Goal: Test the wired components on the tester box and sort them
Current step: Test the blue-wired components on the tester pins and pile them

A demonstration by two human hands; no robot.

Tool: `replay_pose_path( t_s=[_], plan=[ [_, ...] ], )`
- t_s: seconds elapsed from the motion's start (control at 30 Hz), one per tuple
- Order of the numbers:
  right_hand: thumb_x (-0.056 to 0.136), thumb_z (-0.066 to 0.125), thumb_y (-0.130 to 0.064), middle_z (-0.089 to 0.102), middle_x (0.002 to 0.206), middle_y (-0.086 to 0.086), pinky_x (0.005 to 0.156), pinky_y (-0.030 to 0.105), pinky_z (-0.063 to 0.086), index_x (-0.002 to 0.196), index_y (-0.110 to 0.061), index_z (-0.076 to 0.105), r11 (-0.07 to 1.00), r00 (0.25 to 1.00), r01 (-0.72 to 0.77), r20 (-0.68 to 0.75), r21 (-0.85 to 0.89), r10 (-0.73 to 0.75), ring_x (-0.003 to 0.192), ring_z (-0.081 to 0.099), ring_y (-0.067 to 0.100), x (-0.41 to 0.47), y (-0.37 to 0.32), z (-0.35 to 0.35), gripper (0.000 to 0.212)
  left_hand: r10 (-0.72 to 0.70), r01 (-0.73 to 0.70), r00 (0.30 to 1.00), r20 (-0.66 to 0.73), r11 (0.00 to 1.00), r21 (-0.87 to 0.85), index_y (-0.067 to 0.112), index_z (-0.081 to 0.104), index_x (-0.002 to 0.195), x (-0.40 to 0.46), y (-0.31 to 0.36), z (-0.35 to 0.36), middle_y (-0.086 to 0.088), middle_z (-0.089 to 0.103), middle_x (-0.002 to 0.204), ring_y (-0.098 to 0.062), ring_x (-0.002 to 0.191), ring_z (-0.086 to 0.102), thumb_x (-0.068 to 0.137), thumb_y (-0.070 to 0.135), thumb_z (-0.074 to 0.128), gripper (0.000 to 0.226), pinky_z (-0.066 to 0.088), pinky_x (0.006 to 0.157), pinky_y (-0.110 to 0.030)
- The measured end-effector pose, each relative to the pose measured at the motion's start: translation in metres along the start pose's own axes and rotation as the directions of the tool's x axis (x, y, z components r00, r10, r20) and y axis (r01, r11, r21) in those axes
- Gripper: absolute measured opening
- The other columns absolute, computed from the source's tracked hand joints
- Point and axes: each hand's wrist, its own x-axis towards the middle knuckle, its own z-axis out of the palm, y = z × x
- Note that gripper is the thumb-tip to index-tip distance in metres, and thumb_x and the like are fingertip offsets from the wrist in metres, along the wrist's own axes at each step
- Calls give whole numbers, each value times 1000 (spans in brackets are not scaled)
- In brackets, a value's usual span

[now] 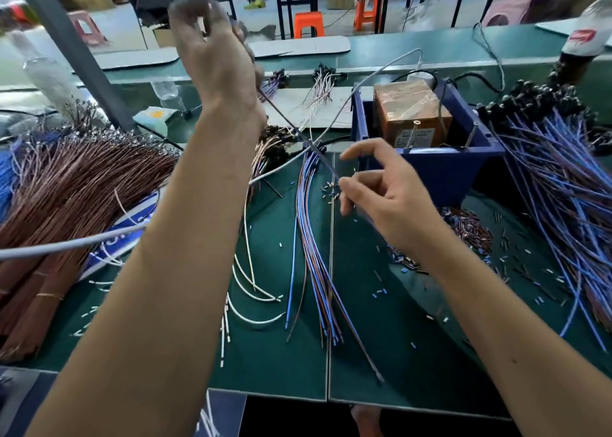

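stretching one wired component [291, 128] taut between both hands, the person holds it on a slant above the green bench mat [381, 337]: the left hand [212, 55] is raised high with its fingers curled round the upper, component end, though that end is blurred and i cannot tell exactly how it is held, while the right hand [381, 198] pinches the lower wire tip between thumb and a finger, the forefinger sticking out straight and free. the tester box [412, 115], a taped brown block sitting in a blue bin [440, 168], lies just beyond the right hand. to do this step well, i judge the wire should stay taut so the bare tip can be steered onto a contact on the box top without snagging the grey cable [331, 122] that crosses it. below, a fan of blue and brown leads [314, 254] lies on the mat, with a large blue heap [556, 178] to the right and a copper-coloured bundle [76, 185] to the left; keeping the tested piece clear of these avoids mixing piles, and which pile is which cannot be told.
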Motion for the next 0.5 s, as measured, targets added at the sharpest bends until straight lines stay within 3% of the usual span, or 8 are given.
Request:
replay_pose_path(
  t_s=[0.13, 0.23, 0.37, 0.5],
  plan=[
    [101, 54, -7, 73, 79, 13, 43, 22, 29, 104, -17, 74, 954, 998, 67, -1, 292, -70, 46, 42, 20, -7, -19, -23, 23, 25, -30, 997, 74, 998, 63, 10, 55, 92, -15, 3, 5, 0, 46, 68, -8, 54, 37, 107, 13, 51, 15, 30, 45, -23],
    [95, 50, -11, 78, 98, 13, 46, 24, 22, 106, -16, 78, 889, 999, 28, 26, 457, -45, 54, 50, 17, -17, -24, -43, 31, 1, -54, 955, 296, 984, 170, 11, 63, 84, -46, -15, 6, 3, 50, 63, -6, 49, 37, 109, 16, 48, 30, 28, 41, -22],
    [97, 64, -29, 79, 97, 10, 51, 33, 19, 100, -19, 78, 949, 994, -7, -99, 316, 40, 52, 52, 14, -30, -15, -65, 17, 21, -206, 816, 578, 944, 257, 10, 70, 85, -98, -53, 18, 5, 55, 65, -1, 50, 42, 109, 22, 46, 35, 31, 48, -21],
    [97, 60, -40, 75, 73, 14, 50, 29, 29, 91, -10, 77, 982, 982, -100, -144, 162, 124, 47, 51, 19, -38, -3, -78, 35, 29, -283, 768, 640, 912, 298, 4, 77, 97, -136, -85, 31, 3, 63, 74, -5, 62, 54, 106, 23, 54, 31, 42, 59, -25]
  ],
)
